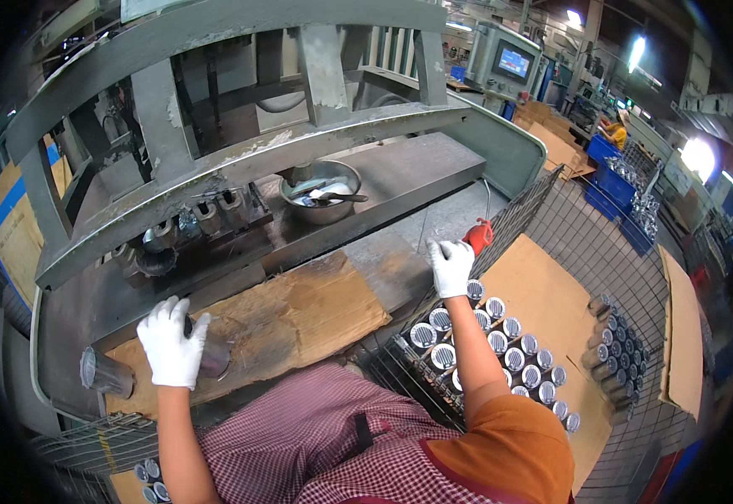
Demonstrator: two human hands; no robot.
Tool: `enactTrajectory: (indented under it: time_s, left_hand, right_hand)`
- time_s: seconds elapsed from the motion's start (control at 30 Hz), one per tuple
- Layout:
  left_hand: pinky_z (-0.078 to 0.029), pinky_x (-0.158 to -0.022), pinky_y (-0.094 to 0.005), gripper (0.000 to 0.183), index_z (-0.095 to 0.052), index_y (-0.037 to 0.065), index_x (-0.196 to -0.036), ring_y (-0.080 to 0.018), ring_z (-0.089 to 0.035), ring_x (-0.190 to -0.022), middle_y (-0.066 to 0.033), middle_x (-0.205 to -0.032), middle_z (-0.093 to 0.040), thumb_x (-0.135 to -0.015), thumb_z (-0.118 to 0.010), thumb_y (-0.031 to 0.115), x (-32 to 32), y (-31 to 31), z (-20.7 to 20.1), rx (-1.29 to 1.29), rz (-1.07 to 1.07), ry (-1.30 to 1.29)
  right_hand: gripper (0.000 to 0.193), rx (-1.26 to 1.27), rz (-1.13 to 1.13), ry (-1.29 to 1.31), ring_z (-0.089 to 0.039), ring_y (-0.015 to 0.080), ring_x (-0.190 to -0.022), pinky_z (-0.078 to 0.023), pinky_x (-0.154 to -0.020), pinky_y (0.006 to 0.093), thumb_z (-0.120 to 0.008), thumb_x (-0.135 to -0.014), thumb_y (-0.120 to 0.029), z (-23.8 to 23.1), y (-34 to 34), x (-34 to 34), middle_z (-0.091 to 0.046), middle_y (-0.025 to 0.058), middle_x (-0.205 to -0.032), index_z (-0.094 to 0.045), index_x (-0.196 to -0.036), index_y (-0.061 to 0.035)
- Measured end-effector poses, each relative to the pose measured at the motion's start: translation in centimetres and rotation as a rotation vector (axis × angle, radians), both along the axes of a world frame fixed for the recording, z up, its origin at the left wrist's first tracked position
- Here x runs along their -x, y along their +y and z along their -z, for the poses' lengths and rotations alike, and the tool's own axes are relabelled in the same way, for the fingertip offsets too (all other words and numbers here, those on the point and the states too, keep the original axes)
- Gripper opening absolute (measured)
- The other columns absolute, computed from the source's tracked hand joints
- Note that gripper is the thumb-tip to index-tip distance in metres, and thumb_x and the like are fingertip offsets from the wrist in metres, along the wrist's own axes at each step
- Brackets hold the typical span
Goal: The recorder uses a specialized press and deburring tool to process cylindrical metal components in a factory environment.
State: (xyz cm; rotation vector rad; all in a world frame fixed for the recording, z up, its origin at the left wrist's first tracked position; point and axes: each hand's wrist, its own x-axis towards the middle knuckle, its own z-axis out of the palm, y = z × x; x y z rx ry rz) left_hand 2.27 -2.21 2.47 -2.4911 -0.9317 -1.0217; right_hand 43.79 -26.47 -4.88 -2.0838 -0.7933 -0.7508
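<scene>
My left hand (pixel 171 343), in a white glove, is closed round a metal cylinder (pixel 215 357) above a cardboard sheet. The palm hides part of the cylinder, and a dark part shows between thumb and fingers. A similar metal cylinder (pixel 106 373) stands to the left of that hand. My right hand (pixel 450 267), also gloved in white, is raised at the bench's right end. Its fingers are curled against a red tool (pixel 479 238) with a looped part; the grip itself is partly hidden. Below this hand stand rows of cylinders with striped round tops (pixel 497 341).
Ahead is a grey machine frame (pixel 324 76) with a metal bowl of tools (pixel 323 206) on its ledge. Scorched cardboard (pixel 299 311) covers the bench front. A wire-mesh basket (pixel 627 244) at the right holds cardboard and more cylinders (pixel 614 353). A person in yellow (pixel 617 130) sits far right.
</scene>
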Motion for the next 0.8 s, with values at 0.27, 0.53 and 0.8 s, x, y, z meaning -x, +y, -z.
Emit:
enactTrajectory:
  time_s: [0.27, 0.53, 0.8]
  left_hand:
    - [-0.039, -0.087, -0.0398, 0.036, -0.07, 0.007, -0.086, -0.0273, -0.06, -0.091, -0.0101, -0.091, -0.068, -0.074, -0.075, 0.04, 0.3, -2.2, -3.1, 0.331, -0.247, 0.201]
    - [-0.042, -0.087, -0.0404, 0.05, -0.07, 0.004, -0.105, -0.0323, -0.063, -0.099, -0.0179, -0.102, -0.069, -0.067, -0.078, 0.036, 1.3, -0.1, 0.1, 0.497, -0.207, 0.279]
    - [-0.044, -0.075, -0.044, 0.036, -0.071, 0.004, -0.086, -0.0342, -0.063, -0.078, -0.0181, -0.076, -0.067, -0.07, -0.077, 0.036, 1.6, 1.1, 2.3, 0.227, -0.214, 0.187]
  right_hand:
    - [0.039, -0.038, 0.011, -0.04, -0.054, 0.0355, -0.061, -0.044, -0.085, 0.0444, -0.064, -0.086, -0.033, 0.0, 0.0, -0.2, -0.053, 0.015, -0.055, -0.059, -0.058, -0.0065]
    - [0.035, 0.012, 0.03, -0.061, -0.057, 0.031, -0.064, -0.043, -0.082, 0.0429, -0.064, -0.085, -0.033, 0.1, 0.4, 0.1, -0.057, 0.0119, -0.057, -0.062, -0.06, -0.0091]
    - [0.035, -0.024, 0.009, -0.073, -0.055, 0.0298, -0.06, -0.043, -0.081, 0.0413, -0.065, -0.084, -0.033, 0.6, 0.3, -0.3, -0.056, 0.0096, -0.055, -0.062, -0.058, -0.0094]
